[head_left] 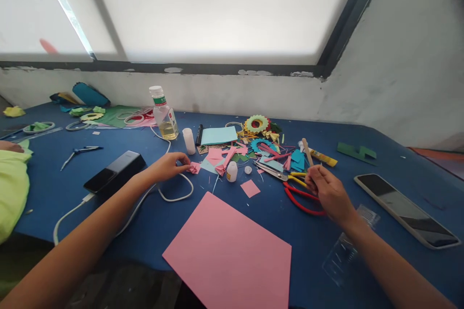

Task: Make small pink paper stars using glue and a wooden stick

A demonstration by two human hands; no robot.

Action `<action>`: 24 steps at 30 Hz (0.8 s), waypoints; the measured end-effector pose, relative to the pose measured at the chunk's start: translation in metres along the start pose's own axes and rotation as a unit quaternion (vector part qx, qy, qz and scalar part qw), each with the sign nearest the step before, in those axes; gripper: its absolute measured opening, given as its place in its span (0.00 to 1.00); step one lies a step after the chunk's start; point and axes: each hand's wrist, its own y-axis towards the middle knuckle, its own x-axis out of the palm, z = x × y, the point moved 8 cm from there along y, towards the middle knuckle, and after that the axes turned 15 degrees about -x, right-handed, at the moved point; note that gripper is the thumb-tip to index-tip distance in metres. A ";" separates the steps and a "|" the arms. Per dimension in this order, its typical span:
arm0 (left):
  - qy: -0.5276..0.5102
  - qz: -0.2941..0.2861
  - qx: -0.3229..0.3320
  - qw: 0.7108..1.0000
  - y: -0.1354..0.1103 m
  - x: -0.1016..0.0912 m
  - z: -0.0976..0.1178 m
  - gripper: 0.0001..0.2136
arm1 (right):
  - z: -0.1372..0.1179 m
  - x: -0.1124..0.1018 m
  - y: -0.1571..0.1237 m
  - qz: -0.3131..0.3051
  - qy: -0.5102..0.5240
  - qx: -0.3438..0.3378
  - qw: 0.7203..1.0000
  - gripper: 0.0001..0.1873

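Note:
My left hand (170,165) reaches to the middle of the blue table, its fingers closed at the edge of a small folded pink paper piece (195,168). A flat wooden craft stick (307,151) stands up from my right hand (326,188), which is closed around its lower end. Just left of that hand lie large scissors (302,203) with red and yellow handles, blades pointing left. A small white glue bottle (232,172) stands between my hands, its white cap (248,170) beside it. A large pink sheet (232,256) lies nearest to me.
Paper scraps (270,154) and a yellow tube (324,158) lie behind the scissors. A clear bottle (165,116) of yellowish liquid stands at the back. A black power bank (115,174) with a white cable sits left, a phone (406,210) right. Another person's green sleeve (14,188) shows far left.

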 end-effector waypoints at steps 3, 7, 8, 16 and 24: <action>-0.009 -0.008 0.029 1.000 -0.001 0.006 0.015 0.14 | -0.001 0.005 -0.003 -0.017 0.001 -0.002 1.000 0.22; -0.024 -0.016 0.070 0.997 -0.006 0.012 0.038 0.13 | -0.004 0.014 -0.007 -0.042 0.006 -0.008 0.999 0.23; -0.027 -0.013 0.071 0.997 -0.007 0.013 0.042 0.14 | -0.005 0.015 -0.008 -0.046 0.008 -0.010 0.999 0.23; -0.057 0.019 0.063 0.996 -0.026 0.022 0.066 0.13 | -0.018 0.016 -0.012 -0.062 0.020 -0.020 0.998 0.24; -0.241 0.057 0.077 0.966 -0.072 0.022 0.107 0.12 | -0.016 0.020 -0.015 -0.078 0.031 -0.024 0.996 0.23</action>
